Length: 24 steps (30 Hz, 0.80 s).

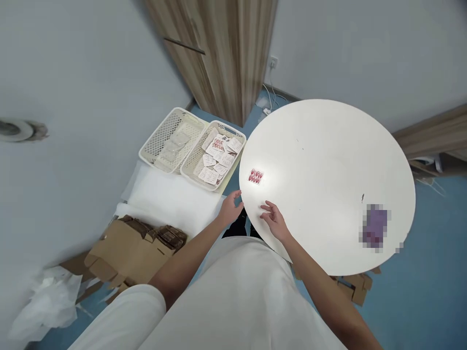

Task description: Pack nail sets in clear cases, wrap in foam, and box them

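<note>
The small flat card with rows of red oval pieces lies near the left edge of the round white table, just ahead of both hands and touching neither; the left hand is nearest its lower left, at the table's edge, and the right hand is below it to the right; a blurred purple object sits at the table's far right; two white perforated plastic baskets stand left of the table, the nearer one holding printed cards; brown cardboard boxes lie below them, with a wood-grain cabinet behind; both hands are empty and open, fingers loosely curled, forearms reaching forward.
</note>
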{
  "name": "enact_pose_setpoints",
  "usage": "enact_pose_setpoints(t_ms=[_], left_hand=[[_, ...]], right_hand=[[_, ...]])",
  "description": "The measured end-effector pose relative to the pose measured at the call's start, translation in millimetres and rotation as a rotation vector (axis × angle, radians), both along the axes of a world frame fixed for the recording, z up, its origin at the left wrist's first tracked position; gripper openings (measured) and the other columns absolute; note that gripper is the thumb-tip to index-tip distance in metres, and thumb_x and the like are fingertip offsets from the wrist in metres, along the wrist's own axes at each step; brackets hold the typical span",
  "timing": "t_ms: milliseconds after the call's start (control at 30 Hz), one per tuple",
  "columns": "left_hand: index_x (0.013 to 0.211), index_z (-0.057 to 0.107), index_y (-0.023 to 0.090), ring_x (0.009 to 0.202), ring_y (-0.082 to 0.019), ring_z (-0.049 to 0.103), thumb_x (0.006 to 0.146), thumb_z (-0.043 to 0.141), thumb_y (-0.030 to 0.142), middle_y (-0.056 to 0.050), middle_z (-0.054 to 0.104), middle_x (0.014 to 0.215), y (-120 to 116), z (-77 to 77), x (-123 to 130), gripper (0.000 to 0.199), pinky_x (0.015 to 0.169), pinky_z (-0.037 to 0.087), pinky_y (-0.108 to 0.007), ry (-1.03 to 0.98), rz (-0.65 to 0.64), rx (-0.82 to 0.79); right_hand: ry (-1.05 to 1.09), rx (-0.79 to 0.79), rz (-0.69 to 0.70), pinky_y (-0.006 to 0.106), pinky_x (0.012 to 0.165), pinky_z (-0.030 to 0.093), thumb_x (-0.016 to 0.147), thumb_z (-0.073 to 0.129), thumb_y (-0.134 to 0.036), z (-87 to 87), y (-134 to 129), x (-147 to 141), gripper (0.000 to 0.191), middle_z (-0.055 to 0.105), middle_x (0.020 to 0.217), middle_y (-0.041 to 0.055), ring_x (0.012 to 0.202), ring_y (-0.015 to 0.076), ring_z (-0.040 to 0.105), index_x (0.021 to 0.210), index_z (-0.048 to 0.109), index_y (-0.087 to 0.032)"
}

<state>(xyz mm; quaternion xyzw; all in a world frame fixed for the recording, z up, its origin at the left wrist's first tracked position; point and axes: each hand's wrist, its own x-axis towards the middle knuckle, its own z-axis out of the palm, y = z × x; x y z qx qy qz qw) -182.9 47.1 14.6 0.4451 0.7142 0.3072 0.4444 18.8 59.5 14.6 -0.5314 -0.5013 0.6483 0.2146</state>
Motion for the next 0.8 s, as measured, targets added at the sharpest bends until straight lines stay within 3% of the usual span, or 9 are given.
enact_pose_setpoints(t_ms=[233, 433, 600, 800], left_hand=[[0.114, 0.05, 0.02, 0.097, -0.017, 0.057, 0.078, 0.051, 0.026, -0.008, 0.059, 0.111, -56, 17.6, 9, 0.037, 0.084, 0.047, -0.035, -0.002, 0.095, -0.033], [0.114, 0.051, 0.019, 0.092, -0.017, 0.058, 0.078, 0.05, 0.029, -0.008, 0.061, 0.106, -100, 23.2, -2, 0.037, 0.081, 0.048, -0.035, -0.001, 0.156, -0.037], [0.109, 0.053, 0.018, 0.086, -0.017, 0.06, 0.076, 0.051, 0.028, -0.007, 0.063, 0.103, -122, 36.7, -28, 0.035, 0.077, 0.049, -0.033, 0.053, 0.182, 0.043], [0.107, 0.054, 0.019, 0.082, -0.016, 0.061, 0.077, 0.049, 0.03, -0.007, 0.063, 0.103, -145, 50.2, -70, 0.033, 0.069, 0.049, -0.029, 0.121, 0.155, 0.101]], right_hand=[[-0.004, 0.003, 0.111, 0.04, 0.079, 0.047, 0.078, 0.05, -0.042, 18.3, -2, 14, 0.039, 0.064, 0.102, 0.0085, 0.077, 0.0162, 0.063, 0.111, 0.049, -0.021], [-0.012, 0.012, 0.156, 0.041, 0.079, 0.047, 0.075, 0.052, -0.047, 28.6, -13, 11, 0.038, 0.067, 0.093, 0.0082, 0.072, 0.0173, 0.063, 0.101, 0.055, -0.019], [0.05, 0.065, 0.202, 0.04, 0.076, 0.049, 0.074, 0.054, -0.048, 33.1, -18, -17, 0.037, 0.066, 0.091, 0.008, 0.071, 0.0177, 0.063, 0.097, 0.057, -0.02], [0.029, 0.155, 0.325, 0.039, 0.073, 0.051, 0.074, 0.052, -0.047, 41.9, -18, -78, 0.036, 0.065, 0.094, 0.0076, 0.076, 0.0194, 0.063, 0.097, 0.057, -0.021]])
